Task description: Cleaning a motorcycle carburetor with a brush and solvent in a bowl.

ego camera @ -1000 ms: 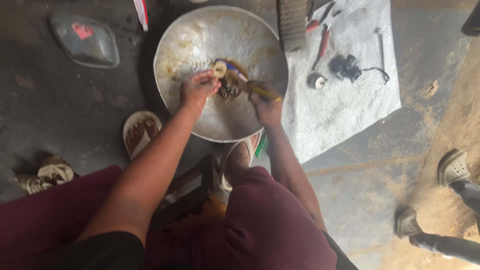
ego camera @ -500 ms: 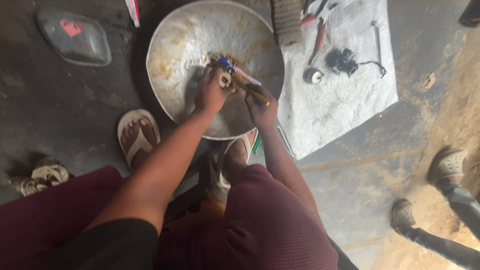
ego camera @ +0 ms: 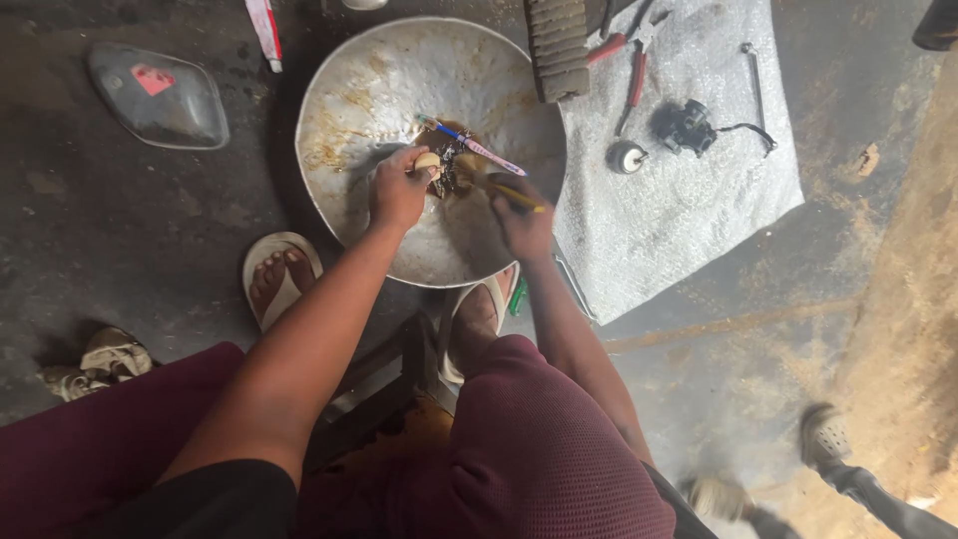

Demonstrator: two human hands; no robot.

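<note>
A wide, dirty metal basin (ego camera: 359, 110) lies on the ground in front of me. My left hand (ego camera: 397, 190) grips a small, dark metal part (ego camera: 444, 160) over the basin's middle, in brown liquid. My right hand (ego camera: 524, 225) is closed on a yellow-handled brush (ego camera: 494, 183) whose head is pressed against that part. A toothbrush with a pink and blue handle (ego camera: 469, 143) lies in the basin just beyond the part.
A grey cloth (ego camera: 679, 210) to the right carries red-handled pliers (ego camera: 629, 65), a small black part with a wire (ego camera: 689, 125), a round metal piece (ego camera: 626, 157) and a thin rod (ego camera: 755, 85). A clear plastic cover (ego camera: 158, 97) lies far left. Another person's shoes (ego camera: 823, 439) stand at lower right.
Both hands have shifted slightly over the basin's middle while the brush stays against the held part. The camera view has drifted a little.
</note>
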